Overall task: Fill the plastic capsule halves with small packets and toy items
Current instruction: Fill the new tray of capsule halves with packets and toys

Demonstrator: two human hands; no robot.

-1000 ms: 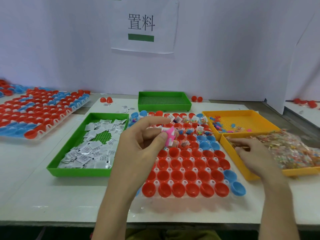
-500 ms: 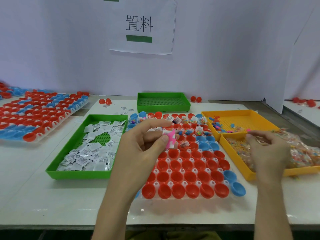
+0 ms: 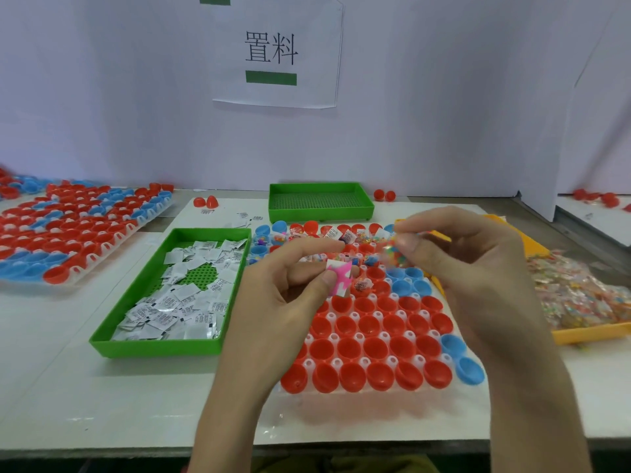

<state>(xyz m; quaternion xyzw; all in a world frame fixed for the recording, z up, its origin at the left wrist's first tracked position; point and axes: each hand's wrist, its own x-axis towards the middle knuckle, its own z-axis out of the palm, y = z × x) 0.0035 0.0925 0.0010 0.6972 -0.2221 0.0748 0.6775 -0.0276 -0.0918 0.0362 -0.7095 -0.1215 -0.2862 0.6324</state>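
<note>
A clear rack (image 3: pixel 309 364) of red and blue capsule halves (image 3: pixel 372 346) lies in front of me. Its far rows hold packets and toys; its near rows are bare cups. My left hand (image 3: pixel 290 302) hovers over the rack's left side, thumb and fingers pinching a pink-and-white packet (image 3: pixel 339 277). My right hand (image 3: pixel 467 268) is raised over the rack's right side, fingertips closed on a small clear packet of coloured beads (image 3: pixel 392 252), close to the left hand.
A green tray of white sachets (image 3: pixel 177 295) sits left of the rack, and another green tray (image 3: pixel 319 203) stands behind it. Orange trays (image 3: pixel 587 332) of bagged toys lie on the right. A second rack of capsule halves (image 3: pixel 68 233) lies far left. Loose red halves (image 3: pixel 206 202) rest by the wall.
My right hand lifted off the orange tray with a bead packet and swung left over the rack toward my left hand. The left hand kept its pink packet and barely moved.
</note>
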